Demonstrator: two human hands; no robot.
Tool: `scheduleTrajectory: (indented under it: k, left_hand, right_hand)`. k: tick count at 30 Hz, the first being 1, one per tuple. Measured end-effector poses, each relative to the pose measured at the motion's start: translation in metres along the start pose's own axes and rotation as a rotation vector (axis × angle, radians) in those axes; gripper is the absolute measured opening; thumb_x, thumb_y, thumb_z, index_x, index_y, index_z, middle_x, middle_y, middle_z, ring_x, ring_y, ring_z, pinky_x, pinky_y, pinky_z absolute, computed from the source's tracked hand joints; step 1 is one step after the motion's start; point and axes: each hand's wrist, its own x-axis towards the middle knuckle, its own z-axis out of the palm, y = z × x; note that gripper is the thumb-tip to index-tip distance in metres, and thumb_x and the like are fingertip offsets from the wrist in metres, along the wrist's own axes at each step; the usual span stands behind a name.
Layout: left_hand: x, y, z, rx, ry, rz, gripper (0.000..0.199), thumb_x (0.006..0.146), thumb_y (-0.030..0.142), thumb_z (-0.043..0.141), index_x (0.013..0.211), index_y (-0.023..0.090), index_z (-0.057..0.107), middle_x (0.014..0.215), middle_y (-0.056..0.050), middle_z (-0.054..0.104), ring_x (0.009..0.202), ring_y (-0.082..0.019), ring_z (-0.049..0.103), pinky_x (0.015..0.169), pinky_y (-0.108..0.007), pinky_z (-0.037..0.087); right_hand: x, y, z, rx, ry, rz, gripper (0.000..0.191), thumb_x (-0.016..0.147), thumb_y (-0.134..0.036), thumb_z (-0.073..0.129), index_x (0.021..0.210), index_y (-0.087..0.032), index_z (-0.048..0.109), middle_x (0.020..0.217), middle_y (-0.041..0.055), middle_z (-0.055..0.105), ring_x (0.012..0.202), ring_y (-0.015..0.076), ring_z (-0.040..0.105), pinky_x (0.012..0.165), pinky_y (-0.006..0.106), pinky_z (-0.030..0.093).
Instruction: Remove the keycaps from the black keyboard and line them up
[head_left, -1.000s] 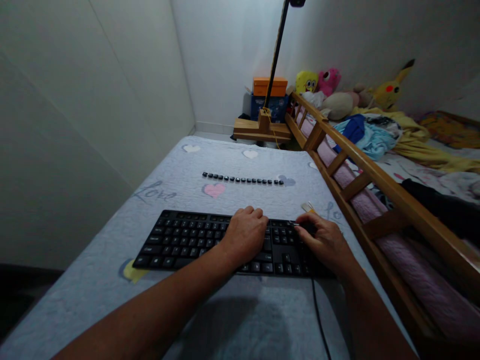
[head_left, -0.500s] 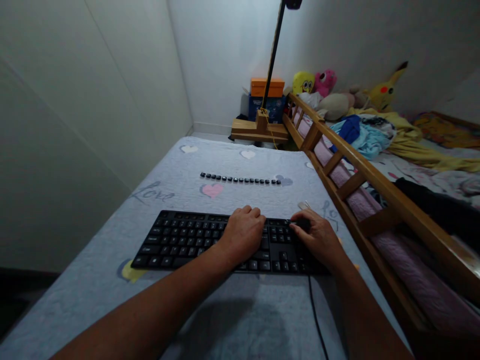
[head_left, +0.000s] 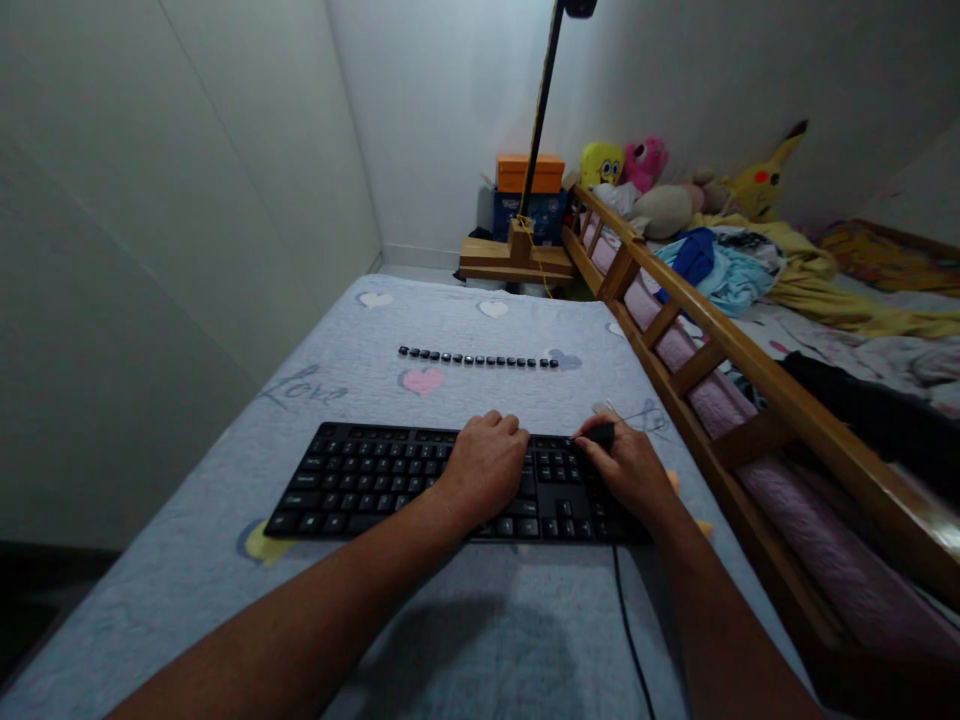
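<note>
A black keyboard [head_left: 360,485] lies on the cloth-covered surface, its cable running toward me. My left hand [head_left: 487,462] rests on the keyboard right of its middle, fingers together and curled over the back edge; anything beneath them is hidden. My right hand [head_left: 626,465] is at the number-pad end, closed around a small tool with a dark handle [head_left: 600,434]. The tool's thin tip points left at the keyboard's back edge. Beyond the keyboard, several small black keycaps [head_left: 480,360] form a row on the cloth.
A patterned cloth [head_left: 315,590] covers the surface. Along the right runs a wooden bed rail [head_left: 716,340], with clothes and plush toys behind it. At the far end stand a wooden base [head_left: 517,258] with a black pole and an orange box [head_left: 530,173].
My right hand has shifted slightly, and more of the tool's dark handle shows. My left hand keeps its place on the keyboard. The view has moved a little.
</note>
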Motion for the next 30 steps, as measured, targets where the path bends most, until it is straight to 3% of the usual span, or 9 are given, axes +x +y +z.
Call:
scheduleTrajectory:
  k: [22, 30]
  left_hand:
    - [0.0, 0.0, 0.0, 0.013, 0.004, -0.004, 0.017, 0.089, 0.02, 0.048, 0.087, 0.016, 0.065, 0.09, -0.009, 0.064, 0.088, -0.023, 0.055, 0.075, -0.035, 0.042]
    - [0.0, 0.004, -0.003, -0.016, 0.017, -0.032, 0.018, 0.089, 0.031, 0.054, 0.091, 0.018, 0.065, 0.093, -0.007, 0.065, 0.091, -0.025, 0.055, 0.08, -0.039, 0.042]
  right_hand:
    - [0.016, 0.006, -0.008, 0.038, -0.053, 0.051, 0.016, 0.079, -0.033, 0.058, 0.086, -0.019, 0.062, 0.082, 0.0032, 0.066, 0.078, 0.0178, 0.06, 0.073, 0.03, 0.044]
    - [0.01, 0.002, -0.009, 0.153, -0.041, 0.057, 0.014, 0.081, -0.033, 0.058, 0.086, -0.019, 0.059, 0.083, 0.0035, 0.067, 0.079, 0.0188, 0.063, 0.074, 0.031, 0.046]
